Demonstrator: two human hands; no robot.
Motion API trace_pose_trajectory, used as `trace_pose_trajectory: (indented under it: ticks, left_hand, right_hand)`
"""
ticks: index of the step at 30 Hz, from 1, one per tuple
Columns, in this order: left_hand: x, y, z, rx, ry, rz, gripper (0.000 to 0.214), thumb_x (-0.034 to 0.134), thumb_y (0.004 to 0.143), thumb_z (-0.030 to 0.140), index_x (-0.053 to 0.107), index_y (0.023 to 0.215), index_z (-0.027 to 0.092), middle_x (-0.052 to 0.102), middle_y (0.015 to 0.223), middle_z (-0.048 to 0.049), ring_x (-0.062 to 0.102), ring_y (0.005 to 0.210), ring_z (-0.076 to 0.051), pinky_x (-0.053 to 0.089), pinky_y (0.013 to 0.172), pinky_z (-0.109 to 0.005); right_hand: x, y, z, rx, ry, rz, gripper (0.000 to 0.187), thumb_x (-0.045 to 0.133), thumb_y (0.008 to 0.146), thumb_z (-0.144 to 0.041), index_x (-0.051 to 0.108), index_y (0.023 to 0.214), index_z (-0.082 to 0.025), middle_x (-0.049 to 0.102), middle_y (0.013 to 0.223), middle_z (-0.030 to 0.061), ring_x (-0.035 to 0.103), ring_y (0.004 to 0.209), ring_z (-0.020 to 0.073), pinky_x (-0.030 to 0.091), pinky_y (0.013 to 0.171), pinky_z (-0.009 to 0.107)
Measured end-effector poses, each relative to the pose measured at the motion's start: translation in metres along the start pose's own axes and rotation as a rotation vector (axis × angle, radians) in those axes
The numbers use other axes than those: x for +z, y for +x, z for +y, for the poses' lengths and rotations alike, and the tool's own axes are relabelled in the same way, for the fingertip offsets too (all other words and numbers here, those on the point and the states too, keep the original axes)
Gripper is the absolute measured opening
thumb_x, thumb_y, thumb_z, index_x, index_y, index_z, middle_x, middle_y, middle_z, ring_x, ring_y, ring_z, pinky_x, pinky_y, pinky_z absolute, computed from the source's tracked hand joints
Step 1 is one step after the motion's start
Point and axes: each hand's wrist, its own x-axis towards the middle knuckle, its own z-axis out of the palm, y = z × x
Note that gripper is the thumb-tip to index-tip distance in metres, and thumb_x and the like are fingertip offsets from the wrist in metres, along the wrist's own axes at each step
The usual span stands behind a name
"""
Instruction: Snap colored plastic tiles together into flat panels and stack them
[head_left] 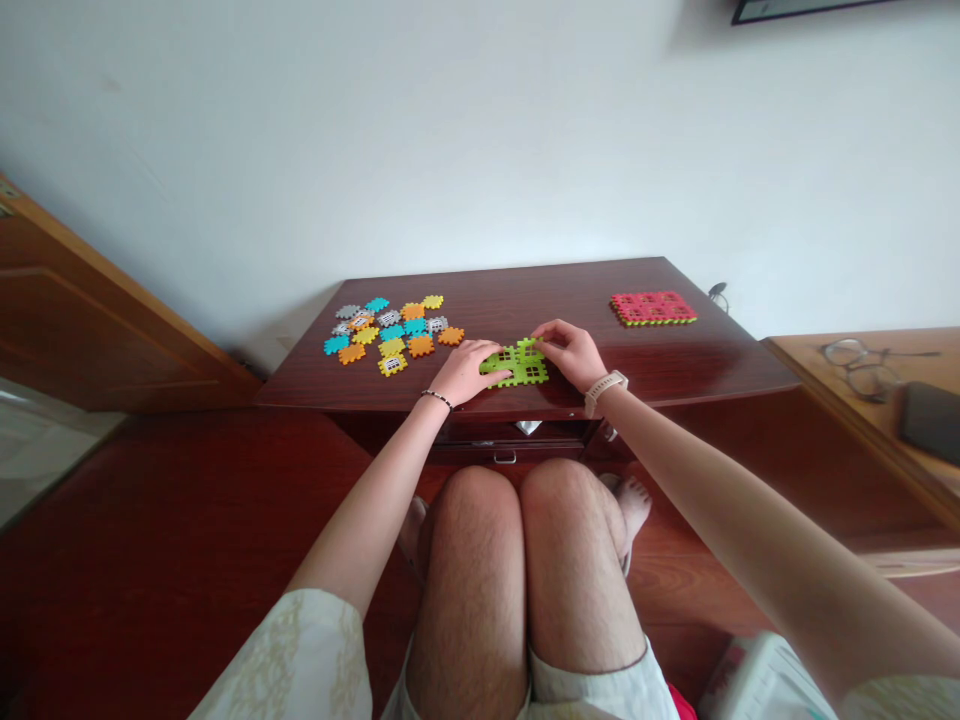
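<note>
A flat panel of joined green interlocking tiles (519, 364) lies near the front edge of a dark wooden table (675, 360). My left hand (469, 368) rests on the panel's left edge, fingers curled and pressing on it. My right hand (571, 350) pinches the panel's upper right corner with fingertips together. A bracelet is on my left wrist and a pale watch on my right wrist.
A loose pile of several small tiles (391, 328) in teal, orange, yellow and grey sits at the table's left back. A red tile panel (652, 308) lies at the right back. Glasses (855, 362) and a dark phone (931, 420) lie on a lighter side table.
</note>
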Motion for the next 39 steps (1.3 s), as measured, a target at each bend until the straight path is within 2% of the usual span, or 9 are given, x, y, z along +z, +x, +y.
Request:
trace_pose_trajectory:
  ticks: [17, 30, 39]
  left_hand:
    - [0.0013, -0.0003, -0.0010, 0.005, 0.010, 0.000, 0.043, 0.082, 0.100, 0.045, 0.077, 0.136, 0.021, 0.075, 0.144, -0.0124, 0.067, 0.136, -0.031, 0.050, 0.125, -0.049]
    - [0.0010, -0.0010, -0.0006, 0.009, 0.003, 0.010, 0.043, 0.082, 0.100, 0.045, 0.076, 0.136, 0.021, 0.075, 0.144, -0.0122, 0.068, 0.136, -0.031, 0.050, 0.125, -0.049]
    - [-0.0007, -0.0008, 0.0017, 0.002, 0.005, -0.003, 0.043, 0.081, 0.101, 0.046, 0.076, 0.137, 0.022, 0.075, 0.144, -0.0120, 0.067, 0.136, -0.031, 0.050, 0.125, -0.049]
  right_hand:
    - [0.0004, -0.0003, 0.0014, 0.026, -0.044, 0.010, 0.024, 0.079, 0.086, -0.048, 0.077, 0.091, -0.025, 0.083, 0.100, 0.0066, 0.077, 0.098, 0.0285, 0.062, 0.100, 0.048]
    - [0.0001, -0.0011, -0.0062, 0.004, -0.107, 0.001, 0.023, 0.070, 0.094, -0.047, 0.078, 0.100, -0.026, 0.084, 0.107, 0.0054, 0.076, 0.100, 0.0285, 0.060, 0.100, 0.047]
    - [-0.0008, -0.0007, -0.0047, 0.001, -0.113, 0.012, 0.023, 0.068, 0.094, -0.043, 0.079, 0.106, -0.026, 0.084, 0.113, 0.0058, 0.077, 0.108, 0.0296, 0.059, 0.104, 0.048]
